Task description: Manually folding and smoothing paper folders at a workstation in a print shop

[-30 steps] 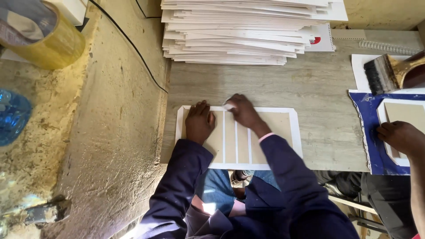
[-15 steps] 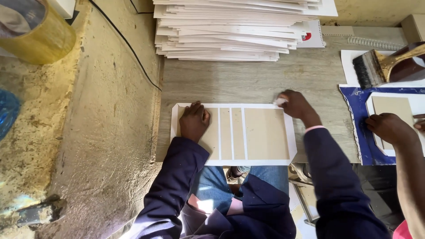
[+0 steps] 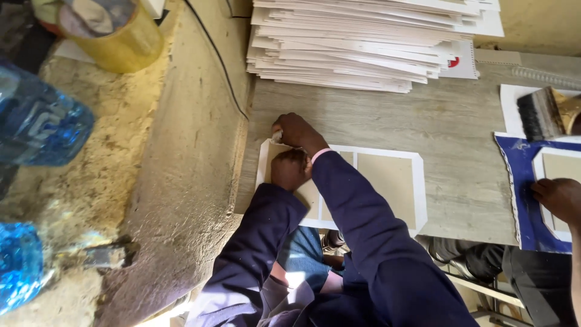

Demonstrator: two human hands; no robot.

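— Cover sheet (image 3: 387, 181), white with tan board panels glued on it: where does it lie?
— Flat on the grey desk (image 3: 387, 121), just below the tall stack of white sheets (image 3: 363, 42), its near edge at the desk's front edge.

— And the hands on the cover sheet?
— Both at its left end. The right hand (image 3: 298, 131), arm crossed over, has its fingers (image 3: 279, 134) curled narrow, pinching the sheet's upper left corner flap. The left hand (image 3: 289, 169) sits just below it, fingers bent and pressed down on the leftmost panel; I cannot tell whether they grip anything.

— What lies to the right of the cover sheet?
— A blue sheet (image 3: 514, 181) carrying another board, with another person's hand (image 3: 560, 197) on it. Above that, a broad brush (image 3: 541, 112) with dark bristles.

— To the left of the cover sheet?
— A rough concrete ledge (image 3: 187, 151) with a black cable (image 3: 218, 60) running down it. Farther left, a blue plastic bottle (image 3: 42, 127) and, well above, a yellow tub (image 3: 115, 33).
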